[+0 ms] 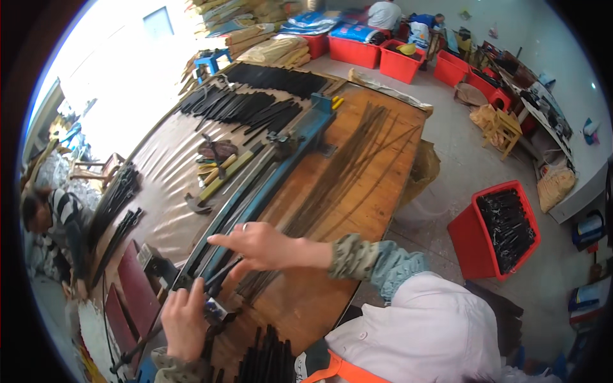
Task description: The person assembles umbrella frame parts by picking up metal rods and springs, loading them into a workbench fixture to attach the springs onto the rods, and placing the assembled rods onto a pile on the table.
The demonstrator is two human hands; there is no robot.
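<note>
My right hand (260, 247) reaches over a long blue metal rail (290, 153), thumb side stretched out to the left. Its lower fingers close round a short black rod (223, 274) that slants down toward the other hand. My left hand (185, 320) is curled closed at the rail's near end, beside a small metal clamp block (218, 311). What it grips is hidden by its fingers. A dark lever with a ball end (115, 368) sticks out to the left of that hand. Long thin brown strips (338, 163) lie on the wooden table right of the rail.
Black strips (255, 108) cover the table's far left, with a hammer (196, 204) nearer. Upright black tubes (268, 360) stand close to me. A red bin (491, 230) of black pieces stands on the floor at right. Another person (60, 223) works at the left edge.
</note>
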